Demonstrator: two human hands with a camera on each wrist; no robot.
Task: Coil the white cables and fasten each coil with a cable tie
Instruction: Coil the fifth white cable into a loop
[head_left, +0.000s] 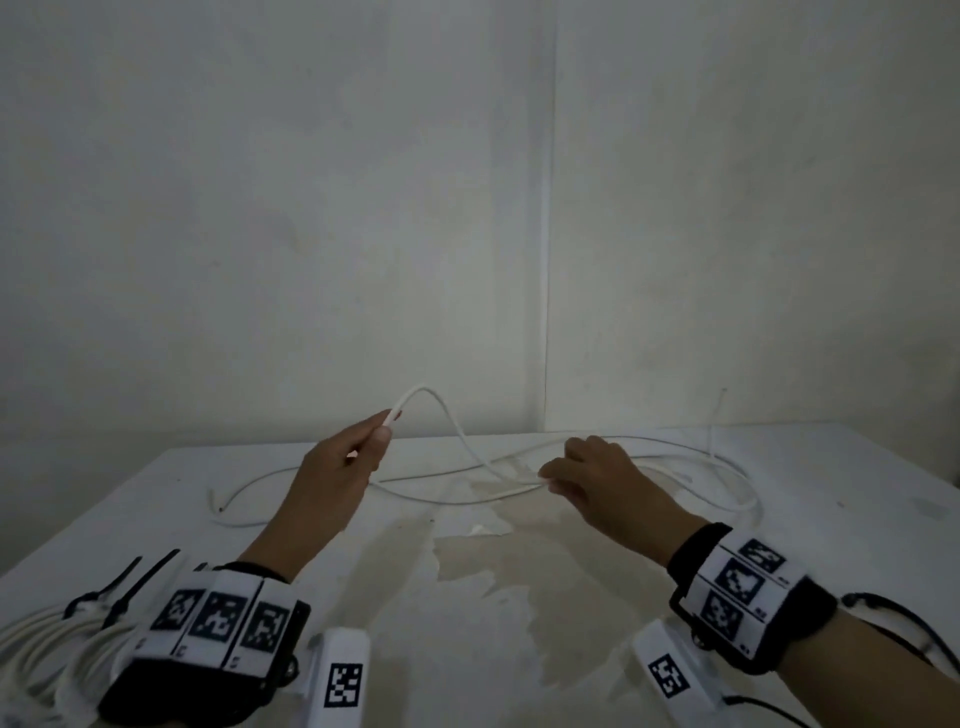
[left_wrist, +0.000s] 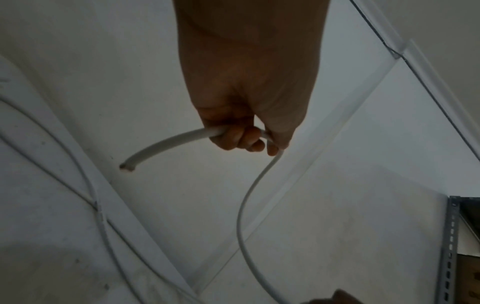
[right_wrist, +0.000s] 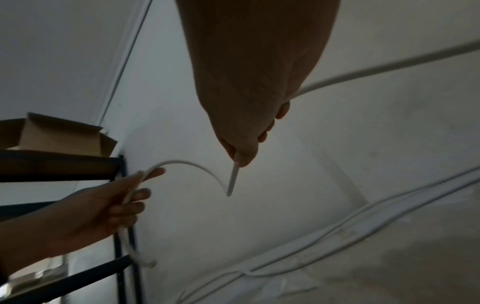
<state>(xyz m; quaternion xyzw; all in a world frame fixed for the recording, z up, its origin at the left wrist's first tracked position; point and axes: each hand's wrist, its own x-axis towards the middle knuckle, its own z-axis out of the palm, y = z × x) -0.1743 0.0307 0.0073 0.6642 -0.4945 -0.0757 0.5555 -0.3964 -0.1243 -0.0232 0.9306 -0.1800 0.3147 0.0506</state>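
A loose white cable (head_left: 457, 431) rises in an arc off the white table (head_left: 519, 597). My left hand (head_left: 384, 423) holds it a little above the table, near its cut end (left_wrist: 127, 166), with the fingers (left_wrist: 233, 137) curled round it. The right hand (head_left: 550, 480) is lower, close to the tabletop, and pinches the same cable (right_wrist: 232, 181) between thumb and fingertips; the cable leaves the back of that hand (right_wrist: 363, 72). More white cable (head_left: 701, 462) lies in long loops across the far side of the table.
Tied white coils (head_left: 47, 644) with black cable ties (head_left: 130, 577) sit at the near left corner. A wall stands right behind the table. A dark metal shelf (right_wrist: 64, 164) carries a cardboard box (right_wrist: 59, 135) to the left. A worn patch (head_left: 509, 571) marks the table's middle.
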